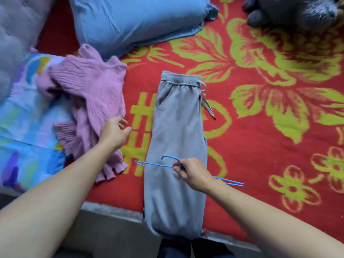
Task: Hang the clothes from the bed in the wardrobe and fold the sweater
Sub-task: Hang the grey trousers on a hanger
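Grey sweatpants [176, 131] lie folded lengthwise on the bed, waistband away from me, cuffs hanging over the front edge. My right hand [193, 174] grips a thin blue wire hanger [154, 164] at its neck and holds it flat just above the pants' lower half. A crumpled pink ribbed sweater [93, 94] lies to the left of the pants. My left hand [114, 132] hovers at the sweater's right edge with loosely curled fingers, holding nothing.
A red blanket with green flowers [260, 127] covers the bed. A blue pillow [134, 21] lies at the back, a grey plush toy [290, 10] at the back right, a colourful sheet [24, 112] at the left. The bed's front edge [115, 213] runs below.
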Motion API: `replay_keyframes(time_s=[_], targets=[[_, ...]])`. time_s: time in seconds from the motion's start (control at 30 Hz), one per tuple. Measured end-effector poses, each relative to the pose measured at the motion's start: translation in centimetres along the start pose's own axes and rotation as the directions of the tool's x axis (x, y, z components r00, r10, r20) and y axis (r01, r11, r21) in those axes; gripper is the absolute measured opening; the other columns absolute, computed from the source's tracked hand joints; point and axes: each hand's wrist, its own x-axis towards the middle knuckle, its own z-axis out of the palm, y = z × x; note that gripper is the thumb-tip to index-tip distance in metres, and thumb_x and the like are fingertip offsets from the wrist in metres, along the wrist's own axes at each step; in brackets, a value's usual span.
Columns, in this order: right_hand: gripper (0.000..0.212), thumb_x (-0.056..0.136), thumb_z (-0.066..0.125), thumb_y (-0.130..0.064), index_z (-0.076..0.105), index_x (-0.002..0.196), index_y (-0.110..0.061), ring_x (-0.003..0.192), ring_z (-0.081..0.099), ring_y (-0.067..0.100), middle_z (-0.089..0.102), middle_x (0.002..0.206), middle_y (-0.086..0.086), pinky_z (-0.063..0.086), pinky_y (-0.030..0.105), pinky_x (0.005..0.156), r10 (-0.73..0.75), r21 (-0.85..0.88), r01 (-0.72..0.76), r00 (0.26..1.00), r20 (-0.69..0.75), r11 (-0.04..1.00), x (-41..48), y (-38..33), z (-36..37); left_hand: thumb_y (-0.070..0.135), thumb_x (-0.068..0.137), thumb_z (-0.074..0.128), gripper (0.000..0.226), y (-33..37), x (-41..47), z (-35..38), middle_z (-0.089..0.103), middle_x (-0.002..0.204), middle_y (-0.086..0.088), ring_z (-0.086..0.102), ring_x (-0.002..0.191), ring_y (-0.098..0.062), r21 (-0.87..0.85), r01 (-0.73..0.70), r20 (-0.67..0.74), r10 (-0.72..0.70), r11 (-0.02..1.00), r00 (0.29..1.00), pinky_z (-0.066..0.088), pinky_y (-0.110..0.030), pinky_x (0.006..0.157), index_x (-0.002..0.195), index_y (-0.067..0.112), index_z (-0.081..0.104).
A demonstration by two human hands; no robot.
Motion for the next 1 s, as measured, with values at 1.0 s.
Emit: replay_keyframes(time_s=[1.0], targets=[[0.032, 0.095, 0.061, -0.022, 0.070, 0.065, -0.019, 0.040, 0.035, 0.006, 0.049, 0.040, -0.006, 0.028, 0.017, 0.040, -0.713, 0.251, 0.713, 0.693, -0.105, 0.655, -33.4, -49.0, -2.6, 0.012, 0.082, 0.071, 0.004, -22.6, -52.3, -37.1, 0.067, 0.075, -0.005, 0.061, 0.073, -0.021, -0.398, 0.103, -0.476, -0.300, 0.912, 0.827, 0.045, -0.026, 0.068, 0.083, 0.014, 0.068]])
